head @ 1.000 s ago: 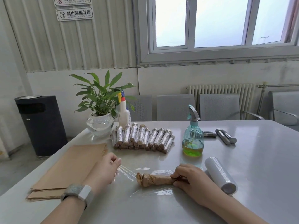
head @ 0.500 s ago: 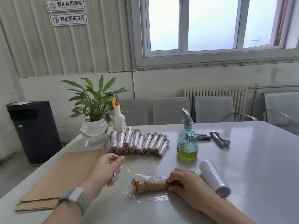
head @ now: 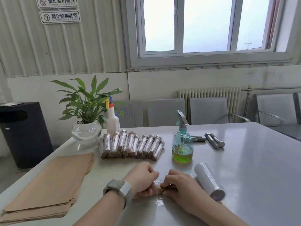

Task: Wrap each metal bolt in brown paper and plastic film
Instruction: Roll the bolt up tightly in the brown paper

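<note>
A bolt wrapped in brown paper (head: 159,190) lies on the table near its front edge, mostly hidden under my two hands. My left hand (head: 143,181) grips its left end and my right hand (head: 178,186) grips its right end, fingers curled over it. Clear plastic film (head: 158,202) lies around and under the bolt, glinting in front of my hands. A roll of plastic film (head: 209,181) lies just right of my right hand. A stack of brown paper sheets (head: 48,185) sits at the left. Several wrapped bolts (head: 132,145) are piled behind. Bare metal bolts (head: 214,141) lie at the back.
A green spray bottle (head: 182,144) stands behind my right hand. A potted plant in a glass bowl (head: 87,128) and a white spray bottle (head: 112,121) stand at the back left. Grey chairs (head: 208,110) line the table's far side. A black bin (head: 24,134) stands on the floor, left.
My left hand has come in from the left with the film's edge and now closes over the bolt's left end beside my right hand. The film has folded over the bolt.
</note>
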